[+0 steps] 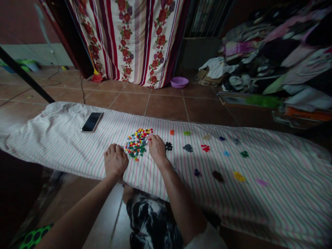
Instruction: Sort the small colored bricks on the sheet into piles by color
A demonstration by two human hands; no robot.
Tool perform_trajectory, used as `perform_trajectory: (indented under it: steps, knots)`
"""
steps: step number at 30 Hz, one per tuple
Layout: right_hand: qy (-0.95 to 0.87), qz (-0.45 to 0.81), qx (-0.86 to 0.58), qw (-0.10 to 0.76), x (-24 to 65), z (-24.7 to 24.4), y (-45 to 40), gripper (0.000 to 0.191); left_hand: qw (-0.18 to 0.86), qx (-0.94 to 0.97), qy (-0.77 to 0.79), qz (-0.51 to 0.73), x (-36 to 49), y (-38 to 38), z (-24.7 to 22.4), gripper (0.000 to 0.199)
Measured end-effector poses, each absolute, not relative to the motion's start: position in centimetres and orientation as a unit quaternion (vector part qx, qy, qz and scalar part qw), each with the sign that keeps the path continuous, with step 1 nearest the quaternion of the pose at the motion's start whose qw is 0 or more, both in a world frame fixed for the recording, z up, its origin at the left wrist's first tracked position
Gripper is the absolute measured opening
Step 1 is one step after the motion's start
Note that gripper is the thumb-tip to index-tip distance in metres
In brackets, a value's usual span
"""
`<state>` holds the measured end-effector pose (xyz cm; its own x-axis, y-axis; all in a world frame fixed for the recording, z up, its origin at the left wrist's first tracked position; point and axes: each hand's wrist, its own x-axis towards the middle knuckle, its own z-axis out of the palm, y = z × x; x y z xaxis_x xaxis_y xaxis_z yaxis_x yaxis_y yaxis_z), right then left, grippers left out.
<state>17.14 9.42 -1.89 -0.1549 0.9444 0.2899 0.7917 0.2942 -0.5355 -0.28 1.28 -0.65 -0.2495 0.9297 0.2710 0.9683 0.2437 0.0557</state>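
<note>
A pile of small multicoloured pieces, too small to name exactly, lies on a striped cloth. My right hand is at the pile's right edge, thumb and fingers pinched on what looks like a small pink piece. On the pile's left, my left hand rests palm down on the cloth, fingers loosely bent and holding nothing I can see. Right of my right hand are small single-colour groups, among them black pieces, dark grey pieces, red pieces and yellow pieces.
A phone lies on the cloth at the left. Beyond the cloth-covered surface are a floral curtain, a purple basin on the tiled floor, and a heap of clothes at the right. A dark pole slants in from the left.
</note>
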Motion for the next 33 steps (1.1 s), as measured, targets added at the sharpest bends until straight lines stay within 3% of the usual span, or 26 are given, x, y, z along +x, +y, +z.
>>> perform_trajectory:
  steps: [12,33]
  knots:
    - [-0.73,0.161,-0.563,0.351,17.7,-1.1,8.8,0.03,0.075,-0.599,-0.792,-0.097,-0.1,1.2,-0.2,0.027]
    - [-0.704,0.168,-0.585,0.366,24.7,1.0,8.3,0.02,0.073,-0.597,-0.796,-0.065,-0.2,1.1,-0.2,0.035]
